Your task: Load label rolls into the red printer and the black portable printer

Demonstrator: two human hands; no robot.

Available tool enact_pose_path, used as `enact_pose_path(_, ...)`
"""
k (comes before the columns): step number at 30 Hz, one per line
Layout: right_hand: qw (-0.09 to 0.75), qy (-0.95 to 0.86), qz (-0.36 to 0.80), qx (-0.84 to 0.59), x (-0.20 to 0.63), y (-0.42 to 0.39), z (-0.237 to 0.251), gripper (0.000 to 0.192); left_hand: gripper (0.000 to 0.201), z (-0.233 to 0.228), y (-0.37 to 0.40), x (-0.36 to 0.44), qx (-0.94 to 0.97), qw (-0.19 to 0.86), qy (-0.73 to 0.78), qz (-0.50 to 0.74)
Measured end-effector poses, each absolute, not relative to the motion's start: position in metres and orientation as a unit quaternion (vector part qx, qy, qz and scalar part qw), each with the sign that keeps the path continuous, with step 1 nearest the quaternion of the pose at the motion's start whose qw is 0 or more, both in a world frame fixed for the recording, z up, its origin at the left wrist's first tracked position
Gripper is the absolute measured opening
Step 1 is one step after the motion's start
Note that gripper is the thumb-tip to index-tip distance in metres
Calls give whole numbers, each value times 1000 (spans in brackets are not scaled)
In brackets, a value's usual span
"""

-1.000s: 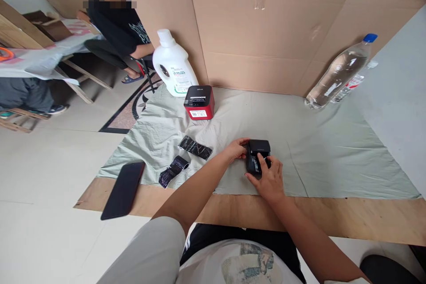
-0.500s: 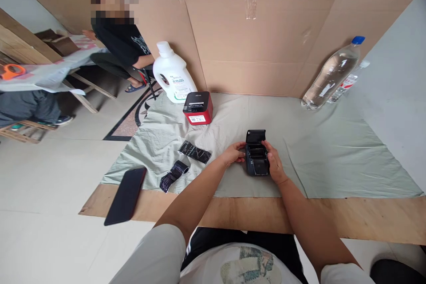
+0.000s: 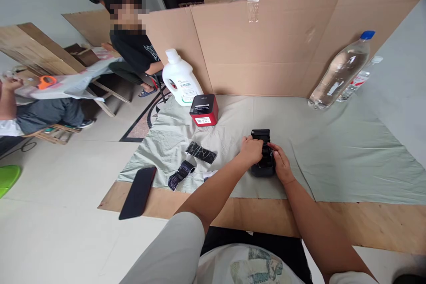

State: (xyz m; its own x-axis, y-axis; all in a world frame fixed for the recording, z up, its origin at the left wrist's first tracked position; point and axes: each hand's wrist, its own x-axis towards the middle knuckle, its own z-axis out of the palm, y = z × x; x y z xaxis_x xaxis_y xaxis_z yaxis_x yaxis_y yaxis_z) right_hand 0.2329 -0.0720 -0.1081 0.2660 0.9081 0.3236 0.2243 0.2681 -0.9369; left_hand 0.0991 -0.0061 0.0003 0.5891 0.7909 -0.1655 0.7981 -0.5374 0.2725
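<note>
A small black portable printer (image 3: 263,171) lies on the cloth in front of me, its lid raised at the far end. My left hand (image 3: 252,150) is over its open compartment from the left, fingers curled together and reaching inside. Whatever those fingertips hold or touch is hidden. Along the printer's right side, my right hand (image 3: 282,163) grips the edge, with its fingertips at the rim. Two dark patterned strips, one flatter (image 3: 201,152) and one curled (image 3: 181,175), rest to the left. A small printed piece (image 3: 209,175) peeks out beyond my left forearm.
A dark phone (image 3: 137,193) lies at the table's front left. Behind are a red and black box (image 3: 204,110), a white jug (image 3: 182,80) and a cardboard screen (image 3: 259,49). Water bottles (image 3: 341,73) lean at the right. Other people sit to the left.
My left hand has moved from the printer's left side to over its open compartment. My right hand stays at the right side. The view has shifted left, and the small printed piece has come into sight.
</note>
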Motion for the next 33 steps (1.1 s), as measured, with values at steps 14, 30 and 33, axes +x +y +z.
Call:
enact_pose_path(14, 565, -557, 237, -560, 235, -71, -110, 43, 22, -8, 7, 101, 900, 157, 406, -30)
enact_pose_path(30, 542, -561, 207, -591, 235, -73, -108, 45, 44, 10, 21, 77, 882, 333, 325, 70)
enact_pose_path(33, 540, -571, 213, -580, 233, -74, -104, 43, 41, 29, 31, 30, 824, 470, 300, 102)
